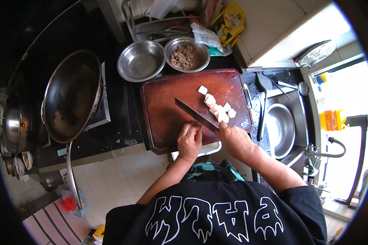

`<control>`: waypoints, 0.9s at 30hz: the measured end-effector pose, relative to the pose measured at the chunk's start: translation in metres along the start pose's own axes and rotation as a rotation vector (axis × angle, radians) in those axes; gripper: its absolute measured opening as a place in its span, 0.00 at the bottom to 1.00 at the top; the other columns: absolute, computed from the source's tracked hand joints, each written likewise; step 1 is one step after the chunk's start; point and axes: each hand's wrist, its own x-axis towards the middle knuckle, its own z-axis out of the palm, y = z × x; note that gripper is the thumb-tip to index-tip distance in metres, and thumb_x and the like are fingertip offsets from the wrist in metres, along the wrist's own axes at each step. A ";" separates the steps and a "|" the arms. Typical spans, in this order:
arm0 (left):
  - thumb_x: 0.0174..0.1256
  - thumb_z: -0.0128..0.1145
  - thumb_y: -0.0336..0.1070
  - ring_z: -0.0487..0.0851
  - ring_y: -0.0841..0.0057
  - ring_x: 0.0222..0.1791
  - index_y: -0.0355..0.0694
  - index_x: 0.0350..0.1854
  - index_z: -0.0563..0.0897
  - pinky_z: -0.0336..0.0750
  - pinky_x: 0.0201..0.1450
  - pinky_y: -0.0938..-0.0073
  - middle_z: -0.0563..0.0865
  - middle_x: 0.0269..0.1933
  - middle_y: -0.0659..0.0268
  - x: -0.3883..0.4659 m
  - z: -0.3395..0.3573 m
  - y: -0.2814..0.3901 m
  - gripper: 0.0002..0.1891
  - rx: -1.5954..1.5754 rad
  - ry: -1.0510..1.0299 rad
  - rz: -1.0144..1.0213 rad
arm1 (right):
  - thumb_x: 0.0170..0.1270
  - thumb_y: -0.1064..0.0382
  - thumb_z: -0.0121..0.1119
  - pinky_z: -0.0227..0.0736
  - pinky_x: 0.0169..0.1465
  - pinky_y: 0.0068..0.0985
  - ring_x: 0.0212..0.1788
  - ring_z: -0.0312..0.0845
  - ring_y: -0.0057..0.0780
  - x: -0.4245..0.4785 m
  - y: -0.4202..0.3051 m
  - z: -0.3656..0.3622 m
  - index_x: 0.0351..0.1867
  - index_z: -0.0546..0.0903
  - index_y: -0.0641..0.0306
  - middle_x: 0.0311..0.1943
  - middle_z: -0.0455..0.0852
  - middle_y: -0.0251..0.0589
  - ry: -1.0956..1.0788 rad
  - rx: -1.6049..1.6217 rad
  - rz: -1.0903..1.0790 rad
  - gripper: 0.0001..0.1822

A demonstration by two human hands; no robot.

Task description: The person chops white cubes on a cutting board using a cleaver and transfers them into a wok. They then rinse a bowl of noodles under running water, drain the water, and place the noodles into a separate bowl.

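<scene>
My right hand (234, 139) grips the handle of a kitchen knife (196, 114), whose dark blade lies slantwise over the reddish wooden cutting board (162, 107). Several white chunks of food (218, 111) are grouped just beyond the blade, on the right half of the board. My left hand (190, 139) is at the board's near edge, left of the knife, with its fingers curled; whether something small is between them cannot be told. Behind the board stand a metal bowl of brown minced food (185, 58) and a metal bowl (141, 61) with nothing visible in it.
A large wok (72, 96) sits on the stove at left, its handle pointing towards me. On the right are a sink (300, 119) with a metal basin (280, 130) and a black-handled spatula (263, 104). Food packets (230, 24) and a rack stand behind the bowls.
</scene>
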 end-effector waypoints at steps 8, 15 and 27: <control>0.64 0.65 0.24 0.87 0.59 0.41 0.37 0.38 0.85 0.83 0.44 0.64 0.87 0.41 0.58 -0.003 0.000 0.000 0.03 -0.033 -0.060 -0.087 | 0.71 0.64 0.56 0.83 0.37 0.46 0.34 0.88 0.58 0.028 -0.003 0.008 0.44 0.75 0.74 0.30 0.88 0.61 0.031 0.075 -0.031 0.12; 0.64 0.66 0.24 0.87 0.63 0.36 0.36 0.38 0.85 0.83 0.37 0.69 0.88 0.41 0.60 -0.002 0.001 0.003 0.03 -0.008 0.000 -0.029 | 0.72 0.61 0.57 0.83 0.41 0.47 0.40 0.87 0.58 0.051 0.003 0.046 0.43 0.76 0.74 0.37 0.86 0.65 0.186 0.040 -0.123 0.13; 0.67 0.67 0.28 0.82 0.69 0.28 0.38 0.38 0.82 0.79 0.31 0.71 0.84 0.40 0.60 -0.002 0.002 0.001 0.05 -0.061 0.032 -0.066 | 0.75 0.57 0.54 0.82 0.36 0.48 0.31 0.87 0.59 0.013 0.010 0.019 0.49 0.75 0.71 0.29 0.87 0.60 0.364 0.268 -0.074 0.15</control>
